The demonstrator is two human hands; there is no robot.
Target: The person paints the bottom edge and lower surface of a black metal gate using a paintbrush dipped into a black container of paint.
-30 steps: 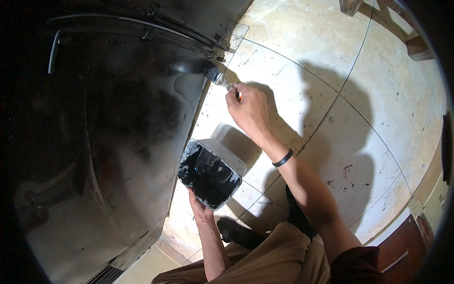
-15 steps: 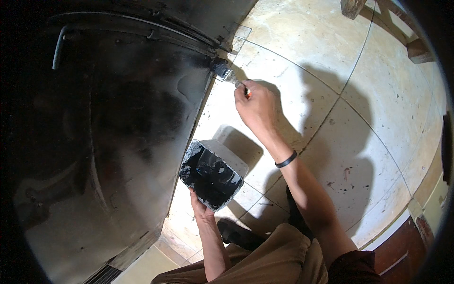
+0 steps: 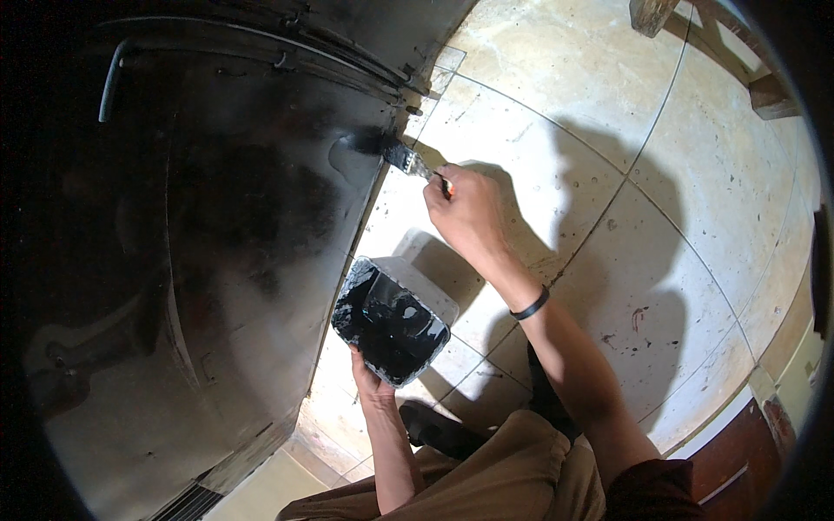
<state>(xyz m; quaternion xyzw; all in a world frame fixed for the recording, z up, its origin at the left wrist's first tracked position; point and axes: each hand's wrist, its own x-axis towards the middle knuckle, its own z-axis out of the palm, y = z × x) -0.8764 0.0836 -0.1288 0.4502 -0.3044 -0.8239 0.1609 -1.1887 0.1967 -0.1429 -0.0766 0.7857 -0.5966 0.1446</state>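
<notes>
The right hand (image 3: 469, 213) has pushed the brush (image 3: 401, 158) toward 10 o'clock, so its bristles now lie on the black panel (image 3: 261, 226) edge, seemingly touching. The tub (image 3: 391, 319) has shifted slightly toward 1 o'clock.

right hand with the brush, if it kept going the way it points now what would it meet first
The right hand points up-left along the paintbrush. The bristles seem to be at the edge of the black metal panel already, so the panel comes first, though depth is hard to judge.
</notes>
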